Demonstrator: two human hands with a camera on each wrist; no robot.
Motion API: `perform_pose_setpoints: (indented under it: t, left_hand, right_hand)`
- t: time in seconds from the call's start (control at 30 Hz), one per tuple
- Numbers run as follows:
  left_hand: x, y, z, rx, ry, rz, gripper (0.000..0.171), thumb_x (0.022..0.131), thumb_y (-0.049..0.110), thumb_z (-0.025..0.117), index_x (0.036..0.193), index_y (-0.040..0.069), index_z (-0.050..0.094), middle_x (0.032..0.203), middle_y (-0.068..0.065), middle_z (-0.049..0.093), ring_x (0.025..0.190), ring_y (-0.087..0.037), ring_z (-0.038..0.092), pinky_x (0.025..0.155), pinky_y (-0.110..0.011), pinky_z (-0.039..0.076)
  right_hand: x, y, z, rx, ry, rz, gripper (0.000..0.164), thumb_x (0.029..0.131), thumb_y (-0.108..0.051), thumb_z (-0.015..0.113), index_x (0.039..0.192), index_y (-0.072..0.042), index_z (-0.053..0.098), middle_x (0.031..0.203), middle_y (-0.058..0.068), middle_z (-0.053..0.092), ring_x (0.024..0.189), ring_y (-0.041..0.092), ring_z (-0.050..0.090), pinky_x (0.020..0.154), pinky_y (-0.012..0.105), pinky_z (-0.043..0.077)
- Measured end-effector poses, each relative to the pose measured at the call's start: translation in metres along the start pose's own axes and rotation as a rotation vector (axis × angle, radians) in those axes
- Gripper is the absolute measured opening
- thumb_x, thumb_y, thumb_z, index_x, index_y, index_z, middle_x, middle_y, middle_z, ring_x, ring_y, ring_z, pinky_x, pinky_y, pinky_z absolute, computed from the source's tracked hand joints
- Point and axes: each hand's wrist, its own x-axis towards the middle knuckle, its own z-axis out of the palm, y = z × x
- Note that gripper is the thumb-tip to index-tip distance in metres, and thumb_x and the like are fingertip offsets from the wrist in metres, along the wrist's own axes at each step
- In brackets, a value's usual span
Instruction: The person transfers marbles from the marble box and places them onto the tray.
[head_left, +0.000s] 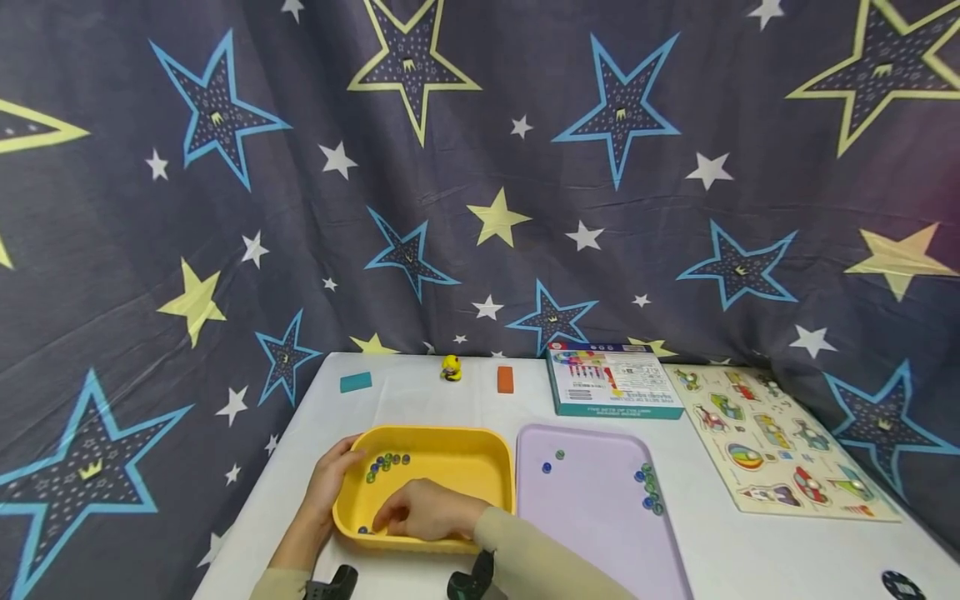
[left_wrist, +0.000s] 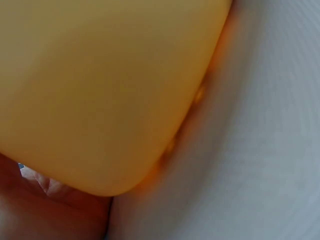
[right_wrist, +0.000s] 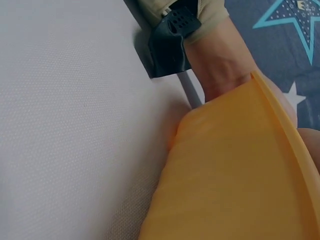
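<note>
My left hand (head_left: 328,482) grips the left wall of a yellow plastic tub (head_left: 450,437), its fingertips at the rim. In the left wrist view the tub's wall (left_wrist: 110,100) fills much of the picture, with part of the palm beside it. My right hand (head_left: 431,510) reaches over the near rim into the tub, fingers bent down toward the floor at the front left. Its fingertips are mostly hidden, so whether they pinch something does not show. A blue marble (head_left: 363,530) lies just left of them. Several green and blue marbles (head_left: 387,459) line the tub's back left.
To the right lies a lilac tray (head_left: 592,517) with several marbles (head_left: 649,487) along its right side. Behind are a teal block (head_left: 356,382), a yellow figurine (head_left: 451,367), an orange block (head_left: 506,380), and a boxed game (head_left: 611,383). A wooden picture puzzle (head_left: 780,450) lies far right.
</note>
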Motion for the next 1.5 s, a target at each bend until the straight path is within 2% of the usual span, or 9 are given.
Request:
perform_pose_setpoints:
  t: [0.2, 0.5, 0.83, 1.1, 1.37, 1.5]
  left_hand:
    - [0.000, -0.003, 0.000, 0.010, 0.000, 0.008, 0.040, 0.087, 0.026, 0.048, 0.123, 0.012, 0.051, 0.125, -0.007, 0.050, 0.110, -0.023, 0.046, 0.090, -0.028, 0.040]
    - [0.002, -0.004, -0.001, -0.017, -0.009, 0.019, 0.039, 0.086, 0.024, 0.048, 0.122, 0.010, 0.052, 0.124, -0.008, 0.050, 0.109, -0.024, 0.047, 0.085, -0.023, 0.043]
    - [0.002, -0.003, 0.000, -0.005, 0.005, 0.031, 0.037, 0.087, 0.022, 0.047, 0.121, 0.008, 0.053, 0.122, -0.009, 0.051, 0.108, -0.024, 0.048, 0.085, -0.023, 0.042]
    - [0.001, -0.002, -0.001, -0.011, 0.001, 0.030, 0.038, 0.087, 0.023, 0.048, 0.122, 0.008, 0.052, 0.124, -0.009, 0.050, 0.109, -0.022, 0.047, 0.086, -0.022, 0.042]
    - [0.001, -0.002, -0.001, -0.010, -0.010, 0.026, 0.040, 0.087, 0.023, 0.048, 0.124, 0.008, 0.050, 0.126, -0.009, 0.049, 0.111, -0.023, 0.045, 0.087, -0.022, 0.040]
    - [0.001, -0.002, 0.000, -0.013, -0.004, 0.025, 0.039, 0.087, 0.022, 0.047, 0.123, 0.007, 0.051, 0.124, -0.009, 0.050, 0.110, -0.023, 0.046, 0.088, -0.025, 0.040]
  right_hand:
    - [0.003, -0.004, 0.002, 0.004, -0.014, 0.009, 0.014, 0.084, -0.013, 0.061, 0.088, -0.019, 0.072, 0.077, -0.013, 0.064, 0.069, 0.001, 0.051, 0.069, 0.017, 0.040]
    - [0.008, -0.008, 0.001, -0.041, -0.043, 0.013, 0.016, 0.086, -0.018, 0.060, 0.094, -0.027, 0.070, 0.083, -0.018, 0.063, 0.074, 0.000, 0.049, 0.073, 0.017, 0.037]
    - [0.008, -0.011, 0.004, 0.045, -0.048, 0.071, 0.013, 0.084, -0.012, 0.061, 0.085, -0.020, 0.071, 0.074, -0.011, 0.063, 0.067, 0.004, 0.048, 0.066, 0.018, 0.038]
    - [0.011, -0.011, 0.004, 0.017, -0.042, 0.073, 0.013, 0.085, -0.011, 0.060, 0.083, -0.020, 0.069, 0.072, -0.011, 0.061, 0.066, 0.004, 0.049, 0.066, 0.017, 0.039]
    - [0.012, -0.013, 0.005, 0.005, -0.023, 0.133, 0.012, 0.082, -0.009, 0.062, 0.076, -0.017, 0.069, 0.072, -0.009, 0.062, 0.068, 0.005, 0.049, 0.069, 0.019, 0.038]
    - [0.009, -0.015, 0.003, 0.016, -0.043, 0.160, 0.012, 0.083, -0.010, 0.062, 0.077, -0.017, 0.069, 0.073, -0.008, 0.061, 0.069, 0.006, 0.049, 0.069, 0.020, 0.037]
